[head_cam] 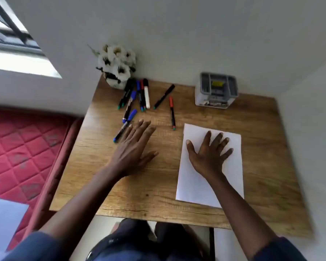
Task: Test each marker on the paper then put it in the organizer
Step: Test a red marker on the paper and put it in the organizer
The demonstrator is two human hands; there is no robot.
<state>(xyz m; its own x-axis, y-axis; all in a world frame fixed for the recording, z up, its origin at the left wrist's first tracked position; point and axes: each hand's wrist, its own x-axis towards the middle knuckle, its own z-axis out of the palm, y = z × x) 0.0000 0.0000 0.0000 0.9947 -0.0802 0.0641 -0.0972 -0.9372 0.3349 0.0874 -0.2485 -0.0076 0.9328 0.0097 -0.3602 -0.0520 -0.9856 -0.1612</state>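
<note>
Pinning the paper (196, 185) flat with my right hand (208, 157), I reach my left hand (135, 147), grip released and empty, toward the nearest blue-capped marker (125, 126) on the bench (154, 194); next comes pinching it up, with the organizer (215, 90) waiting far right.

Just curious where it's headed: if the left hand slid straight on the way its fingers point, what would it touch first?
Probably the blue-capped marker just beyond the left hand; its fingertips look almost on it already, though touch is unclear.

Right hand (208, 157) flat on paper (231, 178); left hand (135, 147) spread beside blue marker (125, 126); organizer (216, 89) behind.
</note>
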